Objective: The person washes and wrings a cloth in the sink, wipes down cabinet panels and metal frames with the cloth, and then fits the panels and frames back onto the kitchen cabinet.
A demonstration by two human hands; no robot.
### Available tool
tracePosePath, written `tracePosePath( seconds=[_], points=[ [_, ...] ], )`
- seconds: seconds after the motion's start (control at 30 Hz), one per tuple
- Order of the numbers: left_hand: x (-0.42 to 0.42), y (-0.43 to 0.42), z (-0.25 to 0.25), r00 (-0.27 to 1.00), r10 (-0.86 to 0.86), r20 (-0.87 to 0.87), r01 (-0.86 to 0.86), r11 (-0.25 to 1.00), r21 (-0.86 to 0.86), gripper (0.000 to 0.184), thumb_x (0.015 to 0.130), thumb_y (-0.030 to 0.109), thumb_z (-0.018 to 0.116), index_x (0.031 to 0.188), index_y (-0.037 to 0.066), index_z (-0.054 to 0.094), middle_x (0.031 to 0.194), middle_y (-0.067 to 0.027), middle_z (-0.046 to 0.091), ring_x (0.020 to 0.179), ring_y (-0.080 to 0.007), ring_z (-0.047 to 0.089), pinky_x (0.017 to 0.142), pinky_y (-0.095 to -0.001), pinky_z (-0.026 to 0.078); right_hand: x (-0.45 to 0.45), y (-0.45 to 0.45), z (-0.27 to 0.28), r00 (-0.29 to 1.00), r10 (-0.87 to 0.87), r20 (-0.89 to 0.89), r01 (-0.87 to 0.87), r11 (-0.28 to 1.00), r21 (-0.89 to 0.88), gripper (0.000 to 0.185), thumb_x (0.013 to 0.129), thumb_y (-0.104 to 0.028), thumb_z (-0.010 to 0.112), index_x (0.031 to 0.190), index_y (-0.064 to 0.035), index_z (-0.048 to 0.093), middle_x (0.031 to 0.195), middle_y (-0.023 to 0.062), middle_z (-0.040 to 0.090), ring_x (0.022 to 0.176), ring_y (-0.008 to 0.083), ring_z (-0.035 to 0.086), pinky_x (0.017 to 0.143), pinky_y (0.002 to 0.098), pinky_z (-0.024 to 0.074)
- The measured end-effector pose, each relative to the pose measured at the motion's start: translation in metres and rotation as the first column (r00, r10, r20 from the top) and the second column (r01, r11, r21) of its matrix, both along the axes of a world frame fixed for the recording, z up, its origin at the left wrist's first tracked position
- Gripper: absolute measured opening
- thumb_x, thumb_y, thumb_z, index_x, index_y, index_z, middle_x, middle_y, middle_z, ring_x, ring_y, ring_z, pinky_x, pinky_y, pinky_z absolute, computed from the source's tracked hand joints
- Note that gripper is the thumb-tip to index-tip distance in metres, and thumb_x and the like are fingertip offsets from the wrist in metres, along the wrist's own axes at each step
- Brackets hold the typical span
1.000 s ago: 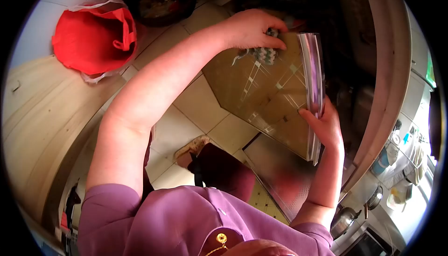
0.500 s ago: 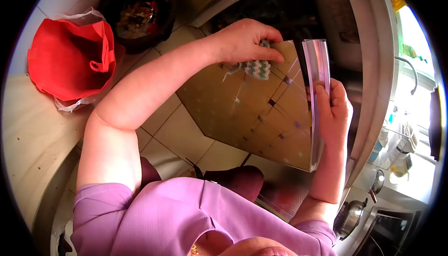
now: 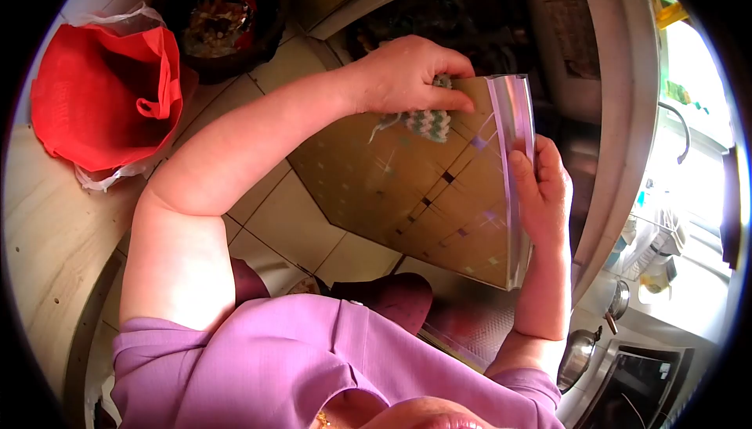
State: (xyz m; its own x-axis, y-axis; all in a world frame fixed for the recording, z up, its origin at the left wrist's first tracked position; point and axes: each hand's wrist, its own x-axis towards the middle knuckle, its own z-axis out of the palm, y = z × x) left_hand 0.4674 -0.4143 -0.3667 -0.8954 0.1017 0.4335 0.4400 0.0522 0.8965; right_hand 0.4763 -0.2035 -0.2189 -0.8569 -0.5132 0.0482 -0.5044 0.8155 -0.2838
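My left hand is closed on a green-and-white knitted cloth, with thumb and fingers at the upper edge of a glossy gold cabinet door. The door has a pattern of dark squares and thin lines. A long silver metal edge strip runs along the door's right edge, touching it. My right hand wraps around that strip about midway, thumb on the front and fingers behind. The strip's far side is hidden by the fingers.
Behind the door gapes a dark open cabinet. To the left stand a red bag and a dark bin with scraps inside. A wooden surface borders the left. A metal pot and hob sit at lower right.
The metal strip in my right hand has moved left, closing the gap between it and the door's edge. My left hand keeps its hold on the cloth. The view has shifted slightly.
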Motion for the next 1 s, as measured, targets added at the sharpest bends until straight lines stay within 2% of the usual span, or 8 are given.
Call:
tracePosePath(
  seconds=[0.07, 0.13, 0.27, 0.4, 0.47, 0.77, 0.9, 1.0],
  points=[
    [-0.001, 0.004, -0.008, 0.992, 0.041, -0.121, -0.027, 0.993, 0.111, 0.031, 0.079, 0.036, 0.069, 0.091, 0.008, 0.065, 0.069, -0.0072, 0.062, 0.065, -0.0202, 0.059, 0.061, -0.0328, 0.044, 0.002, 0.000, -0.001, 1.000, -0.010, -0.001, 0.010, 1.000, 0.000, 0.022, 0.087, -0.021, 0.063, 0.102, -0.0057, 0.059, 0.069, 0.0049, 0.059, 0.062, 0.0092, 0.051, 0.060, 0.0247, 0.0447],
    [0.001, 0.004, -0.008, 0.990, 0.052, -0.133, -0.038, 0.994, 0.106, 0.030, 0.079, 0.036, 0.069, 0.090, 0.008, 0.065, 0.071, -0.0070, 0.063, 0.066, -0.0209, 0.059, 0.061, -0.0330, 0.044, 0.005, -0.002, 0.000, 1.000, -0.019, -0.003, 0.019, 1.000, 0.004, 0.022, 0.088, -0.022, 0.062, 0.103, -0.0061, 0.059, 0.069, 0.0044, 0.059, 0.063, 0.0091, 0.051, 0.060, 0.0250, 0.0445],
    [0.003, 0.003, -0.007, 0.981, 0.060, -0.185, -0.040, 0.993, 0.110, 0.030, 0.079, 0.035, 0.069, 0.089, 0.007, 0.065, 0.074, -0.0066, 0.064, 0.067, -0.0224, 0.059, 0.061, -0.0333, 0.044, 0.012, -0.017, 0.006, 1.000, -0.029, -0.011, 0.030, 0.996, 0.084, 0.020, 0.088, -0.022, 0.061, 0.096, -0.0046, 0.056, 0.068, 0.0096, 0.058, 0.058, 0.0166, 0.052, 0.057, 0.0285, 0.0444],
    [0.007, 0.001, -0.002, 0.979, 0.067, -0.192, -0.048, 0.994, 0.102, 0.031, 0.079, 0.035, 0.070, 0.089, 0.007, 0.064, 0.077, -0.0066, 0.064, 0.069, -0.0222, 0.060, 0.062, -0.0327, 0.045, 0.011, -0.021, 0.007, 0.993, -0.051, 0.105, 0.040, 0.994, 0.102, 0.025, 0.088, -0.023, 0.062, 0.087, -0.0029, 0.047, 0.067, 0.0157, 0.055, 0.055, 0.0249, 0.048, 0.055, 0.0324, 0.0439],
    [0.011, -0.001, 0.002, 0.987, 0.026, -0.157, -0.015, 0.997, 0.071, 0.022, 0.081, 0.022, 0.070, 0.092, 0.005, 0.064, 0.080, -0.0050, 0.065, 0.074, -0.0146, 0.062, 0.066, -0.0268, 0.046, 0.012, -0.019, 0.010, 0.993, -0.037, 0.108, 0.024, 0.992, 0.124, 0.027, 0.087, -0.023, 0.062, 0.086, -0.0028, 0.045, 0.067, 0.0157, 0.054, 0.055, 0.0252, 0.048, 0.055, 0.0329, 0.0437],
    [0.023, -0.003, 0.009, 0.990, -0.037, -0.137, 0.054, 0.991, 0.126, 0.020, 0.081, 0.021, 0.071, 0.092, 0.005, 0.064, 0.082, -0.0016, 0.064, 0.075, -0.0105, 0.059, 0.067, -0.0253, 0.045, 0.017, -0.018, 0.019, 0.993, 0.022, 0.119, -0.044, 0.982, 0.183, 0.032, 0.081, -0.021, 0.067, 0.084, -0.0020, 0.042, 0.066, 0.0166, 0.054, 0.054, 0.0248, 0.047, 0.054, 0.0338, 0.0431],
    [0.029, 0.016, 0.008, 0.988, -0.045, -0.150, 0.076, 0.975, 0.209, 0.022, 0.080, 0.022, 0.071, 0.092, 0.005, 0.064, 0.082, -0.0028, 0.064, 0.077, -0.0117, 0.060, 0.068, -0.0258, 0.046, 0.023, -0.006, 0.023, 0.991, -0.018, 0.129, -0.007, 0.981, 0.194, 0.032, 0.080, -0.019, 0.069, 0.084, -0.0019, 0.042, 0.066, 0.0159, 0.055, 0.053, 0.0251, 0.048, 0.052, 0.0334, 0.0431],
    [0.030, 0.032, 0.011, 0.981, -0.007, -0.193, 0.035, 0.989, 0.147, 0.022, 0.079, 0.022, 0.072, 0.092, 0.005, 0.063, 0.081, -0.0046, 0.064, 0.075, -0.0155, 0.061, 0.066, -0.0272, 0.046, 0.031, 0.010, 0.028, 0.993, -0.037, 0.112, 0.011, 0.976, 0.219, 0.032, 0.079, -0.018, 0.070, 0.084, -0.0022, 0.042, 0.065, 0.0147, 0.055, 0.052, 0.0260, 0.047, 0.052, 0.0333, 0.0430]
  ],
)
